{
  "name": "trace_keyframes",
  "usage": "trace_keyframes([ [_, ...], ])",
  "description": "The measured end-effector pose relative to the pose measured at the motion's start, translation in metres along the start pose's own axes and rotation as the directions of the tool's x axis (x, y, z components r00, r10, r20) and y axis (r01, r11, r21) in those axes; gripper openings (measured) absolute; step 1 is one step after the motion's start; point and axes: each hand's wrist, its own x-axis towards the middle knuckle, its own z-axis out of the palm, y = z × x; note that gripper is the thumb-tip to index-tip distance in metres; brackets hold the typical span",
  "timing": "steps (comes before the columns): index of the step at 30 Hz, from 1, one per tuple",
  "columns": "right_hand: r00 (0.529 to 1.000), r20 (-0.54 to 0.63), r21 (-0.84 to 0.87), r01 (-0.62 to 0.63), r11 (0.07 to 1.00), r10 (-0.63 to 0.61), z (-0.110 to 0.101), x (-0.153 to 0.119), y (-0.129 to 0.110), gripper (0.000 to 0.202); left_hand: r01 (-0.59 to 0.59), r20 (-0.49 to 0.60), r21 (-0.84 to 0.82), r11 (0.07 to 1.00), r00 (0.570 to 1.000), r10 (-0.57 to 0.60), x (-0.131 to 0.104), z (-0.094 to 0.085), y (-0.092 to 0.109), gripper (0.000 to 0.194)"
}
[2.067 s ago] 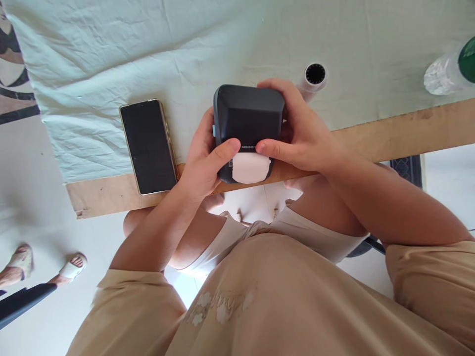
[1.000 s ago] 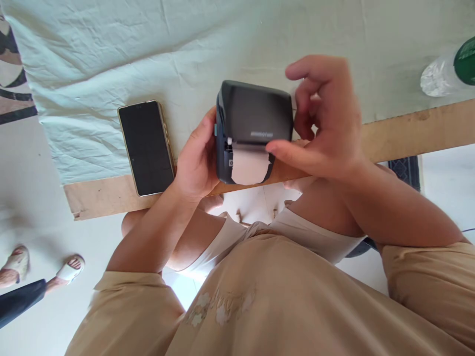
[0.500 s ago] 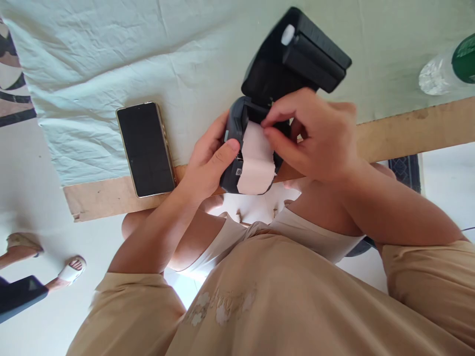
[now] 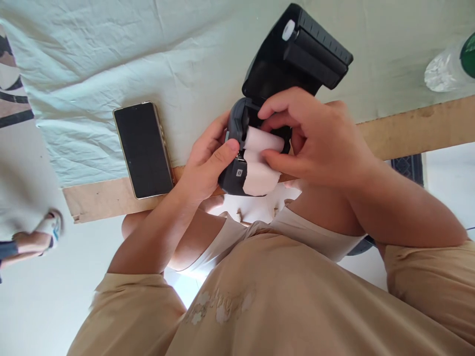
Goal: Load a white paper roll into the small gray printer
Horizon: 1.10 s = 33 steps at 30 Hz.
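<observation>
Left hand (image 4: 211,160), in the head view, curls closed around the black printer (image 4: 232,180), over the edge of the surface (image 4: 196,74); right hand (image 4: 319,141), thumb and fingers parted, straddles its paper roll (image 4: 264,139), grip unclear, blocking some of the interior. Lid (image 4: 272,64) stands open beyond; phone (image 4: 144,151) lies left, bottle (image 4: 445,74) far right.

The printer (image 4: 269,79) is black (paper (image 4: 261,177) white); the cloth (image 4: 193,84) pale green.

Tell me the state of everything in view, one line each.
Black device, lid open
Paper roll, exposed in the device, end draped over the front
Left hand, gripping the device
Right hand, touching the paper roll
Phone, face up, screen dark
Bottle, partly out of frame, cap unseen
Cloth, wrinkled
</observation>
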Motion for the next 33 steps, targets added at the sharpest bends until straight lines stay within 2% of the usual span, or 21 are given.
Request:
trace_keyframes([
  [3,0.998,0.05,0.285,-0.053,0.957,0.04,-0.004,0.002,-0.001,0.038,0.009,-0.083,-0.097,0.995,0.996,-0.017,0.0,0.009,0.004,0.041],
  [6,0.997,0.077,0.551,-0.056,0.832,0.017,-0.013,0.006,0.006,0.049,0.002,-0.094,-0.133,0.991,0.995,-0.014,0.004,0.006,0.004,0.035],
  [9,0.997,0.007,0.662,-0.057,0.747,0.07,-0.032,0.011,0.023,0.063,0.012,-0.108,-0.146,0.989,0.994,-0.028,0.009,-0.004,0.001,0.033],
  [11,0.984,0.015,0.694,-0.137,0.707,0.176,-0.048,0.015,0.041,0.067,0.016,-0.121,-0.171,0.985,0.992,-0.037,0.011,-0.009,0.0,0.031],
  [12,0.974,-0.041,0.719,-0.124,0.684,0.221,-0.054,0.018,0.051,0.068,0.012,-0.128,-0.182,0.983,0.991,-0.036,0.012,-0.011,-0.001,0.033],
  [13,0.953,-0.139,0.751,-0.075,0.656,0.269,-0.059,0.021,0.061,0.065,0.006,-0.134,-0.187,0.982,0.99,-0.032,0.012,-0.012,-0.001,0.036],
  [14,0.927,-0.195,0.776,-0.054,0.628,0.321,-0.063,0.024,0.07,0.052,0.007,-0.136,-0.189,0.982,0.99,-0.034,0.011,-0.013,-0.001,0.038],
  [15,0.873,-0.278,0.798,-0.023,0.602,0.402,-0.064,0.026,0.077,0.033,0.011,-0.135,-0.192,0.981,0.99,-0.037,0.011,-0.014,-0.001,0.04],
  [16,0.79,-0.385,0.796,0.023,0.605,0.477,-0.064,0.029,0.083,0.022,0.013,-0.133,-0.199,0.98,0.99,-0.04,0.01,-0.014,0.0,0.039],
  [18,0.667,-0.562,0.691,0.052,0.721,0.49,-0.061,0.032,0.09,0.009,0.027,-0.11,-0.215,0.976,0.993,-0.052,0.01,-0.015,0.001,0.033],
  [19,0.645,-0.626,0.593,0.029,0.804,0.438,-0.059,0.032,0.091,0.011,0.03,-0.095,-0.224,0.974,0.994,-0.052,0.01,-0.015,0.002,0.03],
  [21,0.696,-0.65,0.36,-0.072,0.93,0.305,-0.056,0.031,0.091,0.021,0.022,-0.081,-0.239,0.971,0.996,-0.042,0.01,-0.014,0.003,0.026],
  [22,0.727,-0.631,0.272,-0.118,0.955,0.27,-0.056,0.029,0.089,0.026,0.022,-0.072,-0.242,0.97,0.997,-0.04,0.01,-0.014,0.004,0.025],
  [24,0.755,-0.608,0.157,-0.188,0.97,0.244,-0.057,0.025,0.085,0.032,0.019,-0.074,-0.247,0.969,0.997,-0.038,0.011,-0.014,0.004,0.025],
  [27,0.747,-0.613,0.056,-0.281,0.958,0.255,-0.061,0.022,0.079,0.03,0.028,-0.076,-0.241,0.97,0.996,-0.047,0.012,-0.014,0.004,0.028],
  [31,0.736,-0.512,-0.02,-0.525,0.851,0.443,-0.064,0.021,0.081,0.038,0.029,-0.107,-0.21,0.977,0.993,-0.052,0.012,-0.014,0.002,0.044],
  [33,0.761,-0.503,-0.066,-0.507,0.859,0.41,-0.065,0.017,0.086,0.043,0.042,-0.123,-0.2,0.979,0.99,-0.068,0.012,-0.014,0.002,0.047],
])
